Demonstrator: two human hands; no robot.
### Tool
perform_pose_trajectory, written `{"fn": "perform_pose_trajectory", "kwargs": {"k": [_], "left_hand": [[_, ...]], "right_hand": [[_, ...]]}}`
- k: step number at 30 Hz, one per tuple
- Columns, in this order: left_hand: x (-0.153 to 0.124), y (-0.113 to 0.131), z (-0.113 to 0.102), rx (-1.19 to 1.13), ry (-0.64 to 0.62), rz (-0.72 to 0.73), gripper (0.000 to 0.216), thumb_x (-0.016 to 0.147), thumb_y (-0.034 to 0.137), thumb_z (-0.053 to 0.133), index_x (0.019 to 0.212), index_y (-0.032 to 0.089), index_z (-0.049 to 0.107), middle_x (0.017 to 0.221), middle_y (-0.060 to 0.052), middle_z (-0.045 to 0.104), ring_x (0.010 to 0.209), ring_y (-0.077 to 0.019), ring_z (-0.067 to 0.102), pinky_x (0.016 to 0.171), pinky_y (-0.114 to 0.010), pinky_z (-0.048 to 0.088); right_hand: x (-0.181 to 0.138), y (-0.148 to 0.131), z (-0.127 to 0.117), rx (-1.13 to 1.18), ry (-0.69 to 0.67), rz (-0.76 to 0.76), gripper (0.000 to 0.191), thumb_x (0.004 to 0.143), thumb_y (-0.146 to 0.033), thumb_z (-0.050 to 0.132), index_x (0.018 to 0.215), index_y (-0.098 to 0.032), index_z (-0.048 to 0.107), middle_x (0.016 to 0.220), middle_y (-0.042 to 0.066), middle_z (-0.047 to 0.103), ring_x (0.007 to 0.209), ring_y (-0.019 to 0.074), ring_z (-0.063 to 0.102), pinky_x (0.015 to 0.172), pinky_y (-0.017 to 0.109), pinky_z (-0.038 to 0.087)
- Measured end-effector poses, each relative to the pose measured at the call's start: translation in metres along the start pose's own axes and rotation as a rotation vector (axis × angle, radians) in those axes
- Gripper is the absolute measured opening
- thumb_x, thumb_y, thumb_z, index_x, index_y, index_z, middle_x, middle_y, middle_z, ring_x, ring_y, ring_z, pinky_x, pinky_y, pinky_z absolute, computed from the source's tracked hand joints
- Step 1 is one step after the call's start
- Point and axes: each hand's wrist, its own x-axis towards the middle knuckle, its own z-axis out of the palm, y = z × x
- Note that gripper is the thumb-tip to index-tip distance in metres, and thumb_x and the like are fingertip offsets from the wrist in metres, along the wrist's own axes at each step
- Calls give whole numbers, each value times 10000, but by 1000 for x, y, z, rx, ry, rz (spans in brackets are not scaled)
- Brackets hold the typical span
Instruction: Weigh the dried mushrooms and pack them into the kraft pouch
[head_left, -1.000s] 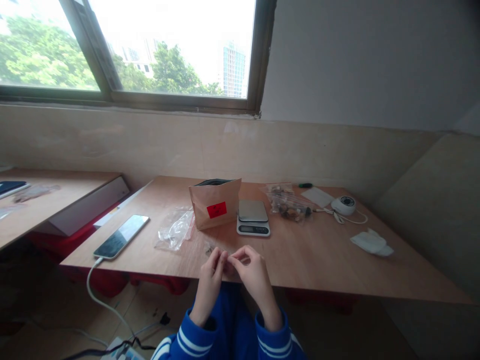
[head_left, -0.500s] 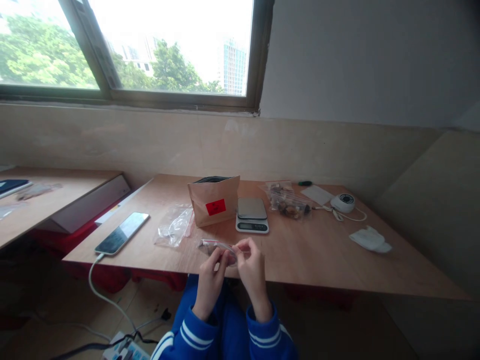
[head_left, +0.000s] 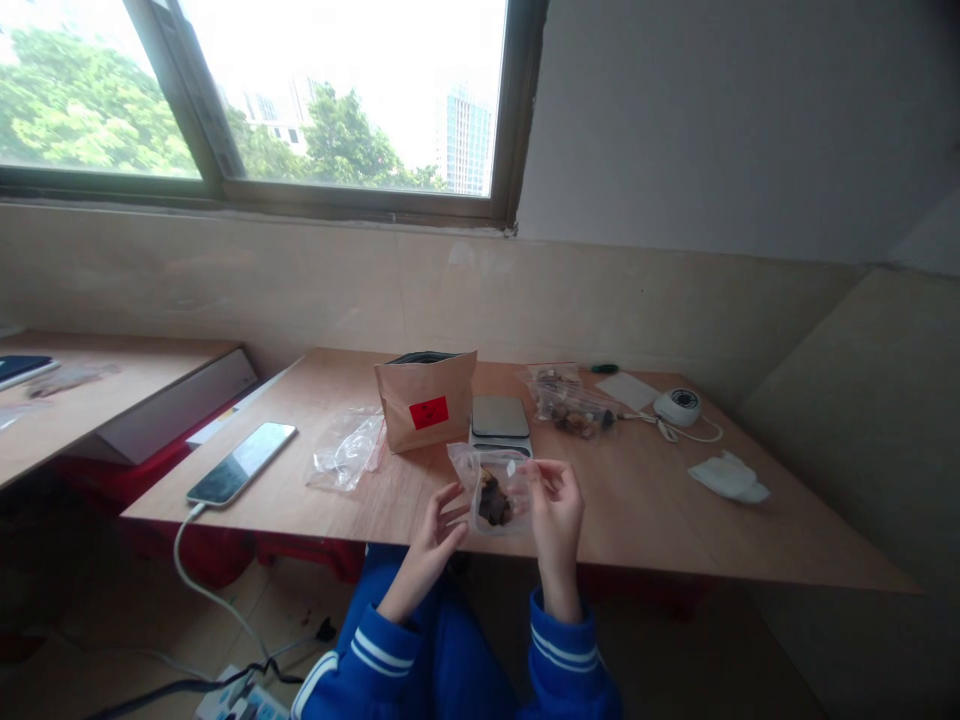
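A clear plastic zip bag (head_left: 519, 498) hangs upright over the table's front edge, with dark brown pieces (head_left: 493, 497) at its bottom. Its upper right corner is pinched between the thumb and fingers of my right hand (head_left: 559, 505). At the bag's left side is my left hand (head_left: 431, 548), fingers spread and curved towards it; whether they touch the plastic I cannot tell. Just behind the bag sits a white digital scale (head_left: 500, 417), its display partly covered. An open kraft paper pouch (head_left: 397, 420) with a red label stands left of the scale.
An empty clear bag (head_left: 346, 455) and a phone (head_left: 244, 465) on a cable lie to the left. Filled clear bags (head_left: 574, 412), a white dome camera (head_left: 677, 405) with its cable, and a crumpled white tissue (head_left: 729, 478) are on the right.
The zip bag has been raised from lying flat to hanging upright and moved rightward. My right hand has moved right and up with it; my left hand has let go and spread its fingers.
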Motion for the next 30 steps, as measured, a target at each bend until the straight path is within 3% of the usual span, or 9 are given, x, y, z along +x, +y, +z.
{"fn": "perform_pose_trajectory", "kwargs": {"k": [2,5,10,13,15,20,23,27,30], "left_hand": [[6,-1,-1,-79,-116,-48,690,650,352,748,1264,238,457,1390,-114,442,1171,-263,529,984,-407,431],[16,3,-4,-105,-231,-99,597,678,307,732,1221,208,505,1304,-111,538,1171,-264,533,1006,-422,418],[46,5,-11,-14,-137,-3,563,662,319,741,1156,173,514,1140,-102,642,1043,-252,614,931,-419,481],[67,1,-17,50,-73,76,596,663,341,732,1175,165,484,1150,-118,634,1040,-251,616,921,-417,487],[77,0,-21,92,-63,106,616,673,357,717,1201,156,470,1182,-132,617,1067,-253,604,936,-417,478],[82,-4,-29,141,-71,176,627,724,368,660,1276,163,443,1192,-112,619,1084,-231,593,954,-407,462],[80,-6,-33,204,-51,177,480,750,390,622,1158,147,556,1058,-97,677,974,-230,634,886,-398,492],[83,-12,-39,264,-27,169,303,750,423,606,846,142,666,865,-88,708,809,-228,651,775,-361,514],[86,-15,-41,271,1,163,319,723,451,625,753,137,674,774,-78,707,737,-224,642,714,-339,511]], "right_hand": [[1,5,1,30,-63,23,391,755,-551,601,850,-186,500,833,70,680,550,177,651,355,213,438],[4,14,3,-60,-109,-40,364,781,-533,576,852,-180,524,828,73,675,604,187,653,455,264,501],[7,15,7,-352,120,-441,313,796,-405,599,1008,-178,561,1017,115,631,904,220,608,826,381,496],[17,10,14,-374,-147,-521,159,868,-283,488,925,-192,606,942,79,663,902,197,621,836,336,488],[29,10,20,-393,-345,-497,198,873,-208,438,908,-196,633,925,62,686,884,190,640,814,317,492],[63,22,41,-459,-566,-454,239,829,-139,481,962,-197,671,970,57,699,903,201,643,838,334,480],[73,26,51,-482,-737,-483,238,780,-185,613,1009,-201,676,1017,64,686,958,219,624,883,358,460],[77,28,62,-561,-799,-582,339,691,-253,742,1020,-202,676,1041,80,656,1019,250,586,942,396,418],[78,29,68,-622,-804,-598,205,708,-197,723,910,-179,695,1032,95,657,1033,253,580,934,376,424]]}}
